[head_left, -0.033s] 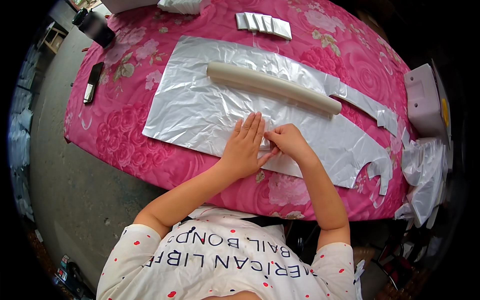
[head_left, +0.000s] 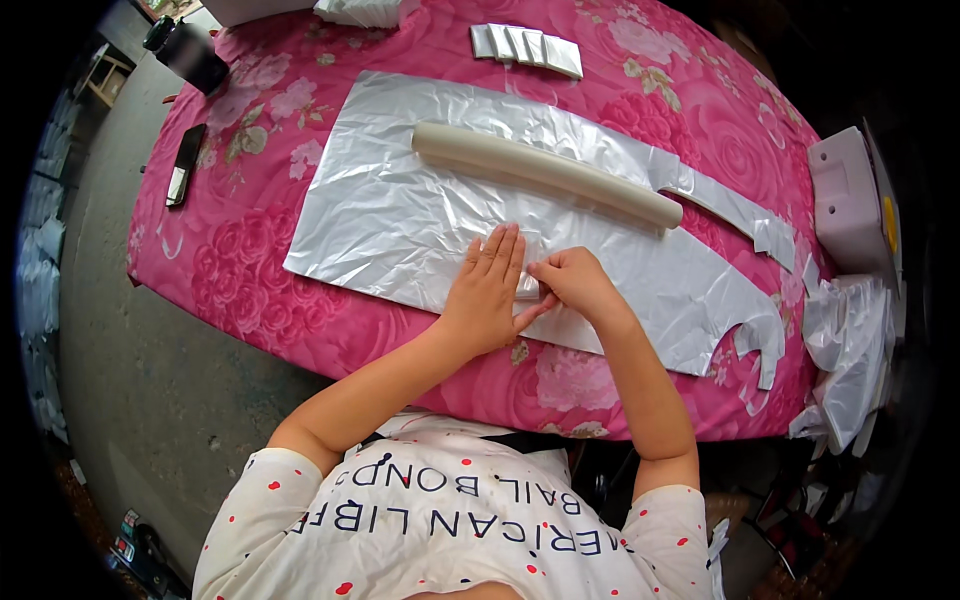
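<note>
1. Silvery plastic bag [head_left: 460, 205], flat and wrinkled, lies on the pink floral tablecloth [head_left: 235, 265]; two strips reach from it toward 3 and 4 o'clock. Taking its middle as the dial's centre:
2. Crumpled clear plastic [head_left: 848, 330] is piled between 3 and 4 o'clock.
3. One pale tube [head_left: 545, 174] rests on the bag, slanting from 10 toward 4 o'clock.
4. Left hand [head_left: 487, 295], at 6 o'clock, is spread flat on the plastic, fingers straight and grasping nothing visible, thumb stretched toward the other hand.
5. Right hand [head_left: 578, 282], at 5 o'clock, just beside it, has fingers curled inward; I cannot tell whether they pinch the film.
6. Dark bottle [head_left: 195, 60]: 10 o'clock.
7. Folded white packets [head_left: 527, 50] overlap in a row at 12 o'clock.
8. Black phone-like object [head_left: 187, 160]: between 9 and 10 o'clock.
</note>
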